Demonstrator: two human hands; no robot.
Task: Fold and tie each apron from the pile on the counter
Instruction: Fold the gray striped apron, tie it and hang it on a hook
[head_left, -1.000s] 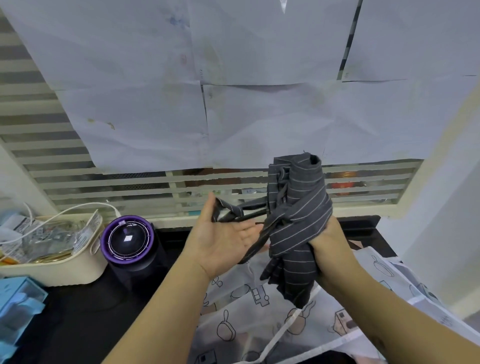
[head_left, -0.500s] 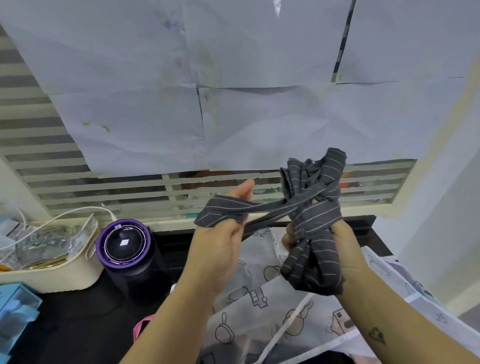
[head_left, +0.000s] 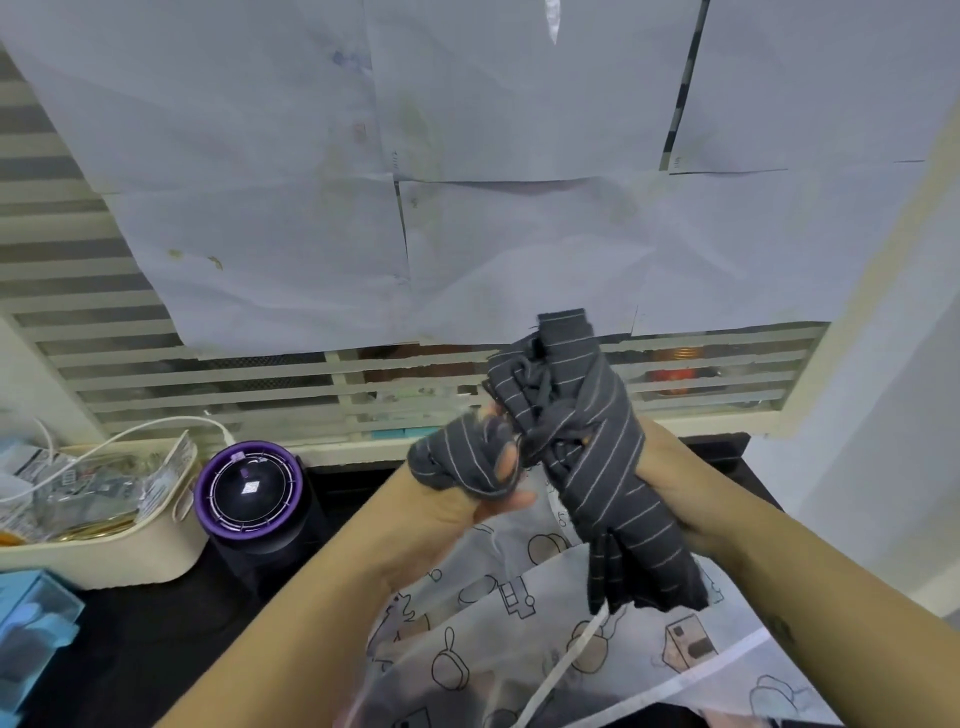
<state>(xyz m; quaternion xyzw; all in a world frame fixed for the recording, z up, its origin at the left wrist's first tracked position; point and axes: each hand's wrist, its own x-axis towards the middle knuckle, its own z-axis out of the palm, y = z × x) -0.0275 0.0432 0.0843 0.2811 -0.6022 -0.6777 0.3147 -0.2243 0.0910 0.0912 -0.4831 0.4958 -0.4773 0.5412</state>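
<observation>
The left hand (head_left: 457, 501) has closed in beside the right-hand grip, strap (head_left: 451, 460) wound round its curled fingers; the right hand (head_left: 670, 486) clasps the folded striped apron (head_left: 589, 441).

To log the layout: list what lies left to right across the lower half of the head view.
Blue box → cream basket → purple-topped canister → left hand → striped apron → right hand.
</observation>
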